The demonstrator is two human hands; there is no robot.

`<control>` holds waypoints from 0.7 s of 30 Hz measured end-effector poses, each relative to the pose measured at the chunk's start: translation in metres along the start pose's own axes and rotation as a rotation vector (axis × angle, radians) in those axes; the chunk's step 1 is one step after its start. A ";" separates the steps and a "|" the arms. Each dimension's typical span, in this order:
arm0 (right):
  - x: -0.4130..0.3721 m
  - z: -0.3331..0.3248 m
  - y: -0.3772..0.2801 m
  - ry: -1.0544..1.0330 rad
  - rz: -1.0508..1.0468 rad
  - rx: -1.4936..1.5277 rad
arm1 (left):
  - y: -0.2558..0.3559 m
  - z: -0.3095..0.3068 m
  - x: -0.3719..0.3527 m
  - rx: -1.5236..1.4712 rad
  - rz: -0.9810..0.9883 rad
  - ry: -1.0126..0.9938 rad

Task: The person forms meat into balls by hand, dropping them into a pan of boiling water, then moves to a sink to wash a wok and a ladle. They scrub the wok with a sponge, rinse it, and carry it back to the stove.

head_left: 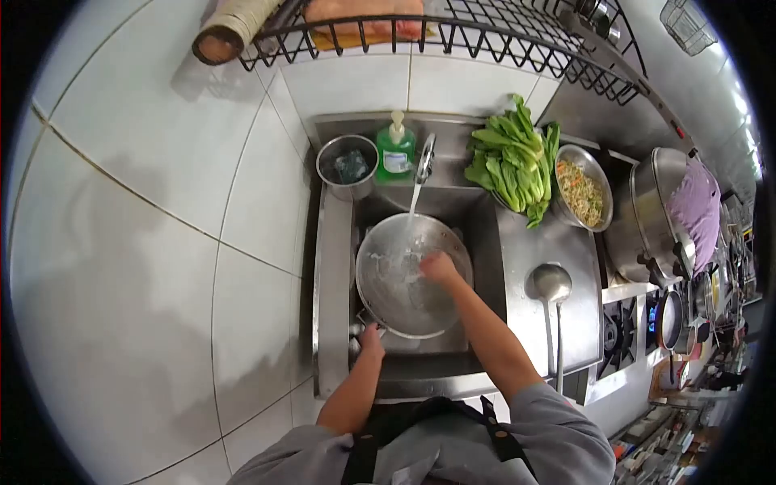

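Observation:
A wide metal pan [380,283] sits tilted in the steel sink [489,275]. Water from the faucet [426,158] runs into it, and whitish suds show inside. My left hand [371,341] is closed at the pan's lower left edge, around its handle. Inside the pan, toward the right, is my right hand [437,267]; its fingers point down to the pan's inner surface and are too blurred to tell whether they hold anything.
Behind the sink stand a metal pot [347,190] and a green soap bottle [396,153]. Leafy greens [517,162], a bowl of chopped food [582,194] and a ladle [552,283] lie right. A wire rack [485,32] hangs above; large pots [634,218] stand farther right.

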State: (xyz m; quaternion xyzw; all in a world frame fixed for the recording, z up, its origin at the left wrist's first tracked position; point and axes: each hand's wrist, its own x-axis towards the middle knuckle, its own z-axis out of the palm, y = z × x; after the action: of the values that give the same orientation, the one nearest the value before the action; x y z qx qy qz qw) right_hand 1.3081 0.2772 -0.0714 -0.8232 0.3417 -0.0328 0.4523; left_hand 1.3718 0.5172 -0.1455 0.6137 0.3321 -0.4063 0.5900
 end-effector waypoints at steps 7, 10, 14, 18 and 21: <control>-0.167 0.083 0.121 -0.025 0.441 0.469 | 0.013 0.029 0.032 -0.005 0.329 -0.008; -0.230 0.040 0.075 0.110 0.387 0.208 | 0.074 0.058 -0.085 0.215 0.446 -0.307; -0.247 0.022 0.074 0.384 0.306 0.083 | 0.136 0.133 -0.140 0.177 0.623 -0.648; -0.250 0.029 0.071 0.618 0.150 0.085 | 0.176 0.202 -0.187 0.369 0.606 -0.845; -0.250 0.031 0.067 0.681 0.088 0.052 | 0.192 0.235 -0.171 0.597 0.505 -0.834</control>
State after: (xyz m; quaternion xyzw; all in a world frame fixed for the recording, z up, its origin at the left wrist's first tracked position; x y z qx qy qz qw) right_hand 1.0927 0.4232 -0.0771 -0.7377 0.5072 -0.2947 0.3342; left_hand 1.4403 0.2795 0.0999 0.6018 -0.2148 -0.5369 0.5508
